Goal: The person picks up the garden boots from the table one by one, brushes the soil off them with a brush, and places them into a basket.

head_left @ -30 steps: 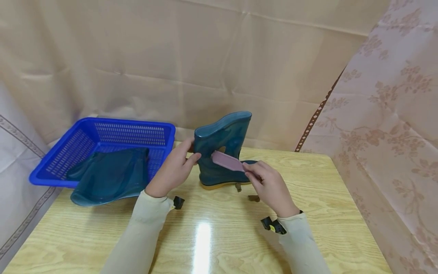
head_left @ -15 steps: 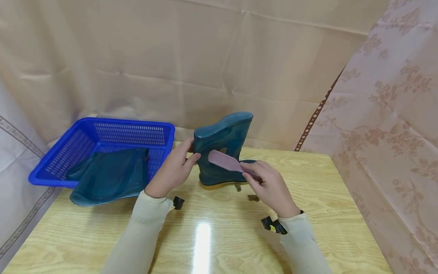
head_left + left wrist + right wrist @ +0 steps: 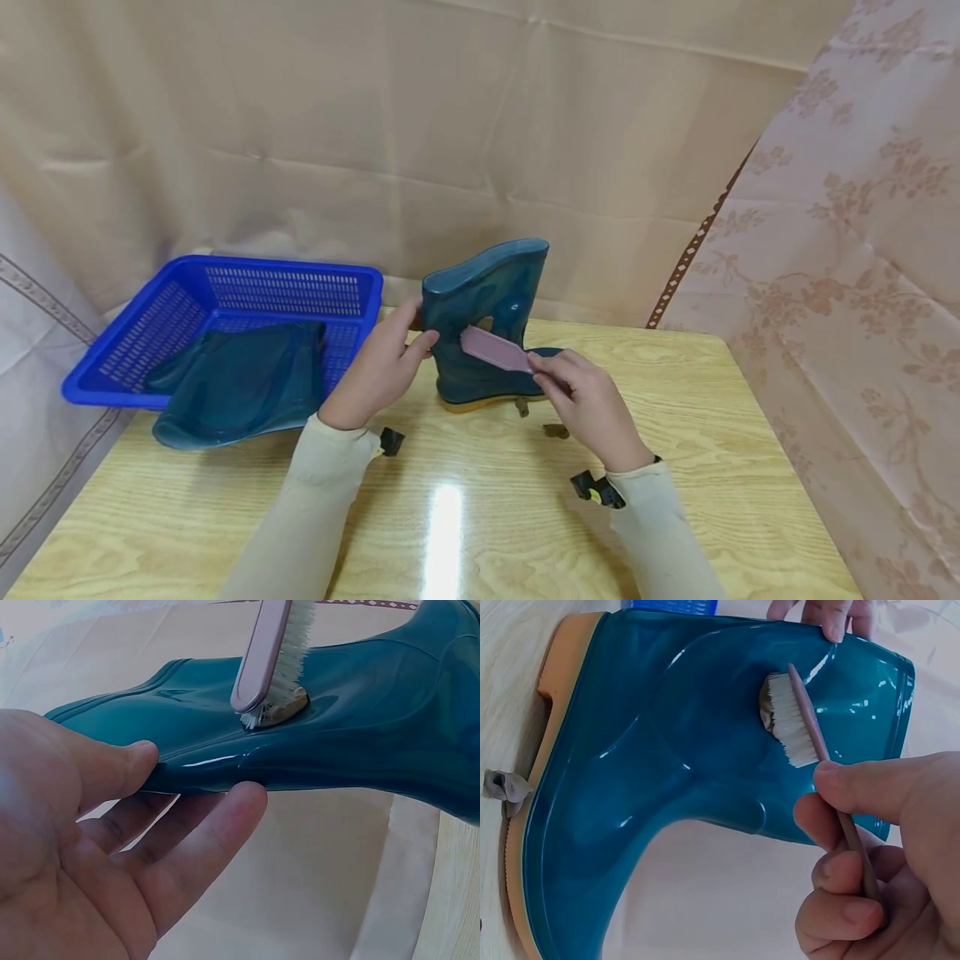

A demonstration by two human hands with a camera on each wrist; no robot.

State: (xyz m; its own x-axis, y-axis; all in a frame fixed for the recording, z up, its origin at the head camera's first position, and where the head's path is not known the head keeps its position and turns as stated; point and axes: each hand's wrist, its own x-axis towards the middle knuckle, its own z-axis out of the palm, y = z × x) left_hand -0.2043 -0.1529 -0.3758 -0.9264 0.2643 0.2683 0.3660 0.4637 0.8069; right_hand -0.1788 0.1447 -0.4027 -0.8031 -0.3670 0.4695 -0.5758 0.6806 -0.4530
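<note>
A teal rubber boot [image 3: 457, 302] with a tan sole stands upright on the table. My left hand [image 3: 382, 362] holds the back of its shaft, thumb on the near side and fingers behind. In my right hand [image 3: 596, 408] I grip the handle of a pink brush [image 3: 495, 348]. Its white bristles [image 3: 791, 724] press against the shaft, beside and partly over a brown, mud-like patch [image 3: 766, 705]. The left wrist view shows the bristle tips touching that patch [image 3: 289, 709].
A blue plastic basket [image 3: 277, 262] sits at the left, with another teal boot [image 3: 255, 383] lying partly in it, its opening over the front rim. Small brown clumps [image 3: 557, 431] lie on the wooden table [image 3: 675, 500] near the sole. Cloth hangs behind and at both sides.
The brush slid slightly left along the shaft, then back a little to the right. The boot's top has shifted slightly. Both hands keep their holds.
</note>
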